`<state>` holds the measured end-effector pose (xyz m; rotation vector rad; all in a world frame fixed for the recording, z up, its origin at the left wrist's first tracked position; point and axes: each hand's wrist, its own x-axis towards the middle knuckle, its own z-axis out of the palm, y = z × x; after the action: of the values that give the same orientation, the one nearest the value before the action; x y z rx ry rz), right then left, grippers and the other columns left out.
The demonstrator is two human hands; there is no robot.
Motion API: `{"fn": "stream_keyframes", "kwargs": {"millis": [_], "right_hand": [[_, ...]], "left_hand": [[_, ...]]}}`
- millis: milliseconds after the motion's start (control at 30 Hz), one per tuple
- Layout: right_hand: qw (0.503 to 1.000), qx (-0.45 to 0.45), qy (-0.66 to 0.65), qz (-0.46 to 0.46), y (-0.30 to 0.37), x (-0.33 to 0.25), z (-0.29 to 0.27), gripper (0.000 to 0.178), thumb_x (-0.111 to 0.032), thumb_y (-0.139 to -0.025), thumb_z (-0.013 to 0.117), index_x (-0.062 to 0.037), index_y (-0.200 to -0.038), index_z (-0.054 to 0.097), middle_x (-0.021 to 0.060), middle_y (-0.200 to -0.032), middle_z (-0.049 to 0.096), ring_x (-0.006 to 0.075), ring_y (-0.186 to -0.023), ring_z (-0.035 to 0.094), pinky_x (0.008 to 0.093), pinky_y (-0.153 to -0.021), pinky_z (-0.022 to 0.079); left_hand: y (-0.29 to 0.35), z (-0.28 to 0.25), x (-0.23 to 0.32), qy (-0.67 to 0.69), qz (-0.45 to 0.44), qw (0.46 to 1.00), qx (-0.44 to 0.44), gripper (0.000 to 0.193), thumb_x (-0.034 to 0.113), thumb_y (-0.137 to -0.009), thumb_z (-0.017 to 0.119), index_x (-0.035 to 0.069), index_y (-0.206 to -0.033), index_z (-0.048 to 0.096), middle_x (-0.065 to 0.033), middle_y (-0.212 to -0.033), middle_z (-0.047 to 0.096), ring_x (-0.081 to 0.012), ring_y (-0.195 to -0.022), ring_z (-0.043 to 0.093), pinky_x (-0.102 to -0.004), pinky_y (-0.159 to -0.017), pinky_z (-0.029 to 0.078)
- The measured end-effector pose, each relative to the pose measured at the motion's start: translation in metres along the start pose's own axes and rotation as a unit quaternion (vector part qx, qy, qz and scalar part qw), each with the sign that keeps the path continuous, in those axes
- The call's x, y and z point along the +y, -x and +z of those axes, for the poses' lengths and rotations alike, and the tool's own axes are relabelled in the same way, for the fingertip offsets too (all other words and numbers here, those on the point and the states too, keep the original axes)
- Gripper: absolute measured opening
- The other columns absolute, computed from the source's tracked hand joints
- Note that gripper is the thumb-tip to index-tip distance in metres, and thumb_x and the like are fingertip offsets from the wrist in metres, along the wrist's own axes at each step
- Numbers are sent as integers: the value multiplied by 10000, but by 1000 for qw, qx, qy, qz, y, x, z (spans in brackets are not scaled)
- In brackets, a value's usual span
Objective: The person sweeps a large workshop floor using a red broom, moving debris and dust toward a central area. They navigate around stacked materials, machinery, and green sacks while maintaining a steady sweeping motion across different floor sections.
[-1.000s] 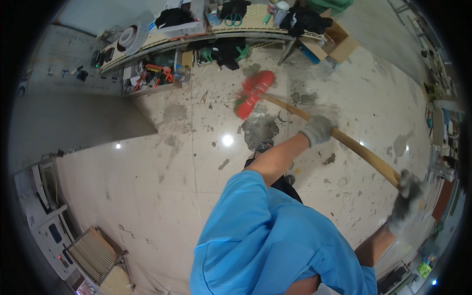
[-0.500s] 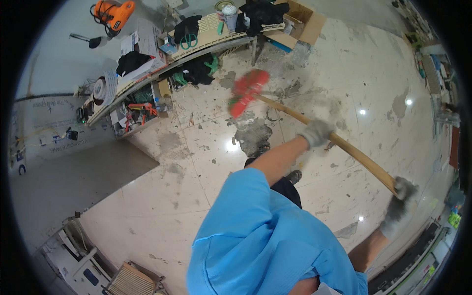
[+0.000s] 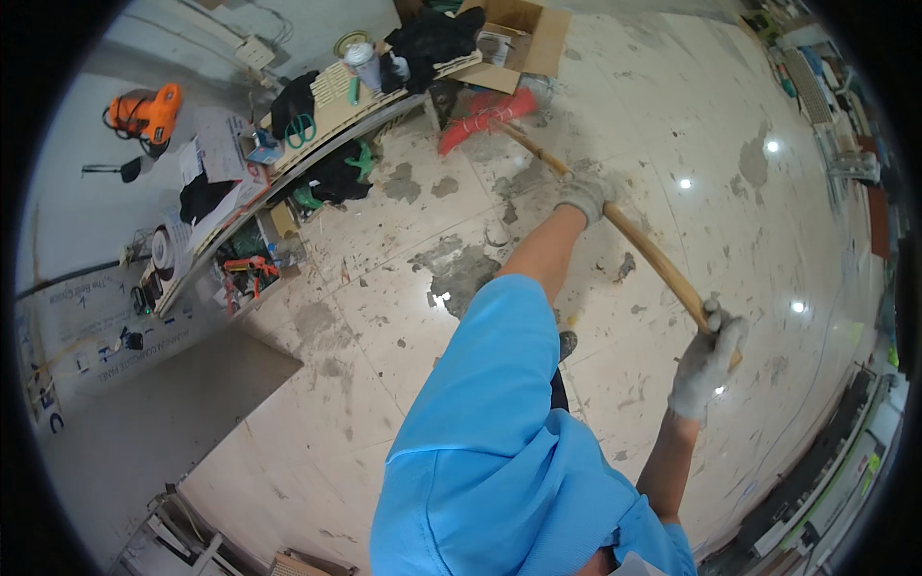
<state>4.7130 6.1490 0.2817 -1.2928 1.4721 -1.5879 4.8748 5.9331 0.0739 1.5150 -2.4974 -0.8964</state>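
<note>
A long wooden-handled broom (image 3: pixel 658 264) slants across the floor in front of me. Its red head (image 3: pixel 463 132) is down at the floor by the far bench leg, slightly blurred. Partway along the handle, my left hand (image 3: pixel 583 196), in a grey-white work glove, is wrapped round the wood. My right hand (image 3: pixel 709 365), gloved alike, grips the handle near its top end, which pokes out past the palm. Dark patches (image 3: pixel 461 276) mark the pale tiled floor below the broom.
A long bench (image 3: pixel 331 144) at the left carries scissors (image 3: pixel 302 130), a spray can (image 3: pixel 363 65) and dark cloths. Beneath it are a black bag and a crate of tools. An open cardboard box (image 3: pixel 545 43) stands beyond; shelving lines the right side.
The broom head has moved away from me toward the bench's far leg. Both hands moved with the handle, the right one inward to the left. The view has shifted.
</note>
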Motion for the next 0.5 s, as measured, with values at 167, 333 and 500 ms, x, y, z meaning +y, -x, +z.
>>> {"fn": "stream_keyframes", "kwargs": {"millis": [167,333,500], "right_hand": [[995,48,85,22,17,-64,-103,451,-427,-981,548,11,-1059,620,86,-954,645,168,-934,580,376,-1004,399],[998,-9,-50,-28,11,-151,-139,366,-445,-941,611,-97,-842,560,38,-801,581,169,-771,479,412,-1029,369],[993,64,44,93,8,-87,-82,317,-368,-986,572,-110,-813,508,13,-772,503,179,-856,504,423,-1055,336]], "left_hand": [[11,34,74,35,126,987,-92,204,190,-815,620,111,-959,741,-149,-997,719,-306,-969,685,-499,-869,489],[41,20,147,17,230,973,10,180,226,-806,648,114,-930,717,-165,-877,706,-331,-911,677,-444,-841,479],[34,29,74,75,115,990,-41,210,185,-833,620,164,-1036,666,-104,-940,704,-314,-921,669,-457,-870,462]]}}
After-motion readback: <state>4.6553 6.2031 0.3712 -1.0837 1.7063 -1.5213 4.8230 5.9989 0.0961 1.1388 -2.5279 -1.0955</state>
